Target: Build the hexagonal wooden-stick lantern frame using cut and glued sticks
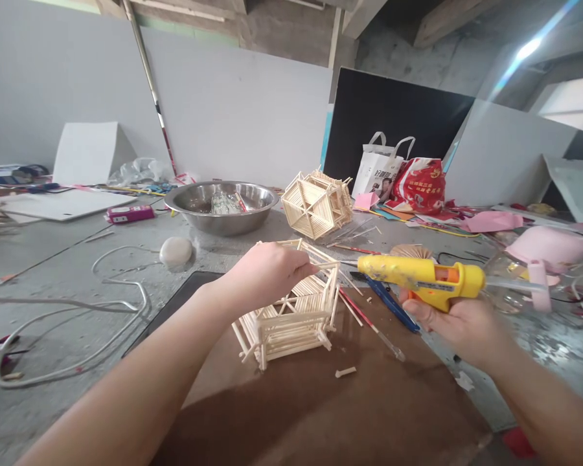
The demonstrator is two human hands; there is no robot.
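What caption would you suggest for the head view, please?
Left hand steadies a pale wooden-stick lattice model while right hand points a yellow plastic glue gun at it.

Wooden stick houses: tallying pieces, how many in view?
2: one stick house on the brown mat under the left hand; another behind, beside the round steel bowl. Others may be hidden.

1. A stainless steel bowl sits on the grey table.
2. A finished hexagonal stick model stands just right of the bowl.
3. A white tote bag and a red plastic bag stand before a black board.
4. A white cable loops at the left, near a round white disc.
5. A pink box lies left of the bowl.
6. A blue pen lies at the edge of a brown mat.
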